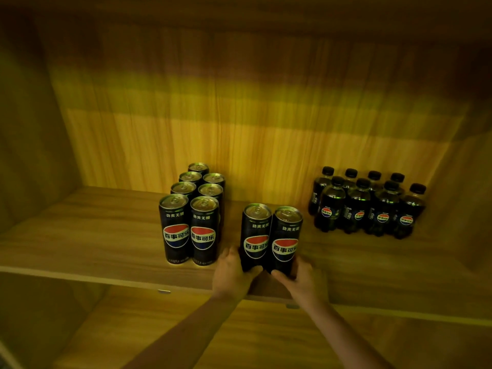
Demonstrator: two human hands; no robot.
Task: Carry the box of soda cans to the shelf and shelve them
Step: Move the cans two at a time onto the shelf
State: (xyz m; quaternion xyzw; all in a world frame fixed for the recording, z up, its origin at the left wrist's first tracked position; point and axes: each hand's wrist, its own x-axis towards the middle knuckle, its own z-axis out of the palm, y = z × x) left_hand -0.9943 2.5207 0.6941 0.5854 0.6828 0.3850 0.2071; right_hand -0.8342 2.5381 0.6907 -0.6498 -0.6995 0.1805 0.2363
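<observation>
A wooden shelf board inside a wood-grain cabinet carries all the drinks in view. Near its middle stands a block of seven tall, slim black aluminium soda cans with red, white and blue round logos, upright in two touching rows running back toward the rear panel. Just to their right, apart from the block and close to the front edge, two more of the same black cans stand upright and side by side, touching. The left hand is wrapped around the base of the left can of the pair, thumb across its front; the right hand grips the base of the right can of the pair likewise. Well to the right sits a cluster of small dark plastic soda bottles with black caps, bunched in two rows.
</observation>
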